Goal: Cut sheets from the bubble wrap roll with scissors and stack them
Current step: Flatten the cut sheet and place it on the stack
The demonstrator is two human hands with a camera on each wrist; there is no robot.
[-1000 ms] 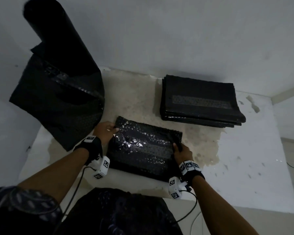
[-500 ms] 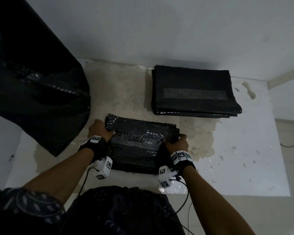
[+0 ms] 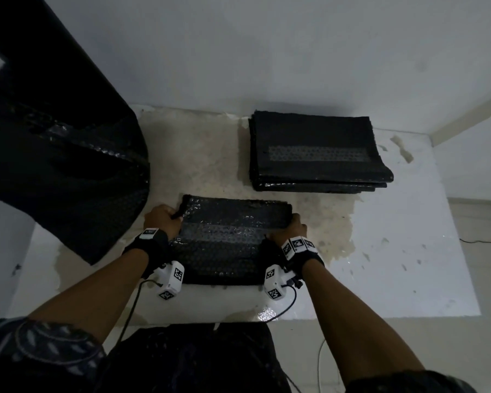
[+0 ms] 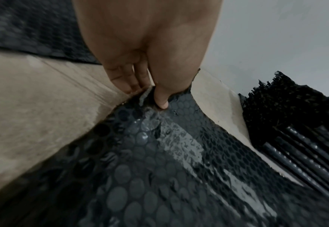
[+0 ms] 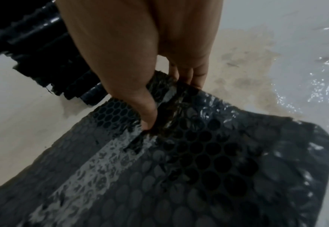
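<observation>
One folded black bubble-wrap sheet point(image 3: 230, 239) lies near the white worktop's point(image 3: 408, 265) front edge, each hand's grip pinching an end: left hand point(image 3: 162, 222), right hand point(image 3: 291, 229). One stack of black sheets point(image 3: 315, 151) sits toward the back edge, one black roll point(image 3: 54, 137) at the left.

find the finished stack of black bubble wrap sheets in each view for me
Head: stack of sheets upper right of centre, near the wall.
Left wrist: its layered edges fill the right side.
Right wrist: its edges at upper left, behind the thumb.
Shared landmark: the folded sheet that both hands hold, its pale strip in all three views.
</observation>
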